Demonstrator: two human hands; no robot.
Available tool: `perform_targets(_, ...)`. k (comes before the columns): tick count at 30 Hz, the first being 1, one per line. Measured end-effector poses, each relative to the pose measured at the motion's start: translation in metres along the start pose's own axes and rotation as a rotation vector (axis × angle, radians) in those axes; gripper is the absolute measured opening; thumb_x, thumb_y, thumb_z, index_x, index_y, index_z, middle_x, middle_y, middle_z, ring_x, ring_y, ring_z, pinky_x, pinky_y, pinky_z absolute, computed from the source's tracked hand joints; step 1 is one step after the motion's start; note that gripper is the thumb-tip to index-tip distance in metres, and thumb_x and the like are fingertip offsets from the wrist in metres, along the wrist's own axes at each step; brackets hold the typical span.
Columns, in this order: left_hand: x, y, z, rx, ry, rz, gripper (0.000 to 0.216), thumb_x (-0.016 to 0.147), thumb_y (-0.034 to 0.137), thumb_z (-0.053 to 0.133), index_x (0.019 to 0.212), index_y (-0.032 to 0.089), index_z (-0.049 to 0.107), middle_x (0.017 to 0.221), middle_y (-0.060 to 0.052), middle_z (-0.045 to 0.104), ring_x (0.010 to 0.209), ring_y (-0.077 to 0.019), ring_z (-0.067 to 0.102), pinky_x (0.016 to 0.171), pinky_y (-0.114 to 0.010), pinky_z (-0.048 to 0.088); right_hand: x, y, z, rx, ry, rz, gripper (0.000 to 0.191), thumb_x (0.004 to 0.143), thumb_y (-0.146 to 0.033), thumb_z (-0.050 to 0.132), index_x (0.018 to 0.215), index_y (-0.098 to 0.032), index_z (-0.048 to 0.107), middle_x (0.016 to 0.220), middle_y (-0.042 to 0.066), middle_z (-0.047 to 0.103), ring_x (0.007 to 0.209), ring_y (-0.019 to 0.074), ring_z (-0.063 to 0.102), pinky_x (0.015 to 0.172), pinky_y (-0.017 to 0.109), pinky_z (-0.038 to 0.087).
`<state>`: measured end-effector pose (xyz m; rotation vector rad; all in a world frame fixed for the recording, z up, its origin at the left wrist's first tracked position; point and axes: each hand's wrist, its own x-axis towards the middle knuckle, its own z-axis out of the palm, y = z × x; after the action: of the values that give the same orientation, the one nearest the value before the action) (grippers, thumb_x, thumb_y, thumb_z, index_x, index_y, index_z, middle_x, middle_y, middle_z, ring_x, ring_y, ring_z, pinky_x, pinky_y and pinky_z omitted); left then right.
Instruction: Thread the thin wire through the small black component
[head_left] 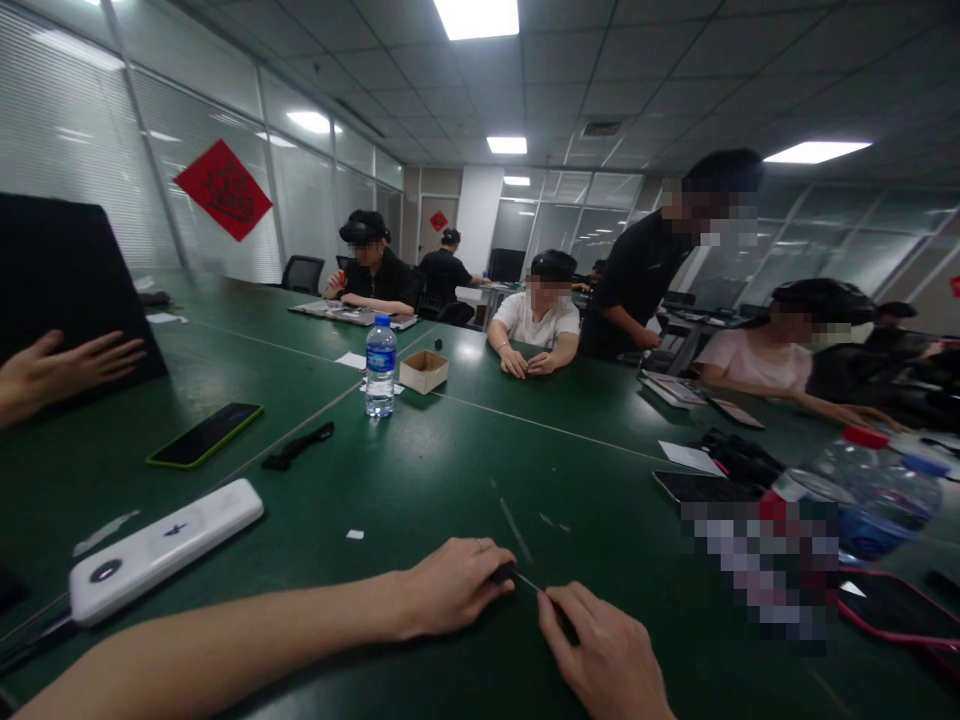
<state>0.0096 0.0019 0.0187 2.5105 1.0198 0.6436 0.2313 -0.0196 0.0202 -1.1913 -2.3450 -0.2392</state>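
Low over the near edge of the green table (450,480), my left hand (457,585) is closed, its fingertips gripping a small black piece (504,571) whose kind I cannot make out. A thin metal rod (528,581) spans the short gap from that piece to my right hand (600,650). The thumb and finger of my right hand are pinched on the rod's other end. Something dark (568,628) shows under the right fingers, mostly hidden by them.
To the left lie a white handheld device (169,545), a phone (206,435) and a black strap (298,446). Ahead stand a water bottle (380,370) and an open small box (424,372). More bottles (889,505) are at right. Several people sit around; one stands bending.
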Motion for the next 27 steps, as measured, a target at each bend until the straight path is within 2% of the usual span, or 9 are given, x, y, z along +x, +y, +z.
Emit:
perform_targets(10, 0.002, -0.002, 0.0, -0.008, 0.009, 0.013, 0.029, 0.094, 0.029, 0.046, 0.119, 0.017, 0.052, 0.103, -0.009, 0.062, 0.093, -0.0193, 0.061, 0.081, -0.029, 0.049, -0.001, 0.005, 0.005, -0.009, 0.041, -0.026, 0.038, 0.096, -0.033, 0.035, 0.078, -0.02, 0.066, 0.068, 0.002, 0.063, 0.053, 0.0097, 0.058, 0.05, 0.02, 0.039)
perform_targets(17, 0.003, 0.0, -0.007, -0.076, 0.008, 0.029, 0.028, 0.094, 0.027, 0.048, 0.119, 0.016, 0.055, 0.107, -0.009, 0.064, 0.097, -0.0196, 0.061, 0.085, -0.029, 0.048, -0.001, 0.007, 0.008, 0.003, 0.091, -0.059, 0.037, 0.096, -0.033, 0.035, 0.078, -0.02, 0.066, 0.069, 0.002, 0.064, 0.054, 0.0098, 0.059, 0.051, 0.021, 0.04)
perform_targets(27, 0.002, -0.002, -0.008, -0.152, 0.009, 0.084, 0.027, 0.092, 0.027, 0.05, 0.116, 0.017, 0.057, 0.108, -0.007, 0.066, 0.098, -0.0179, 0.062, 0.086, -0.027, 0.047, 0.0, 0.006, 0.001, 0.005, 0.116, -0.125, 0.032, 0.094, -0.03, 0.041, 0.077, -0.02, 0.066, 0.067, 0.001, 0.063, 0.053, 0.0093, 0.057, 0.052, 0.021, 0.039)
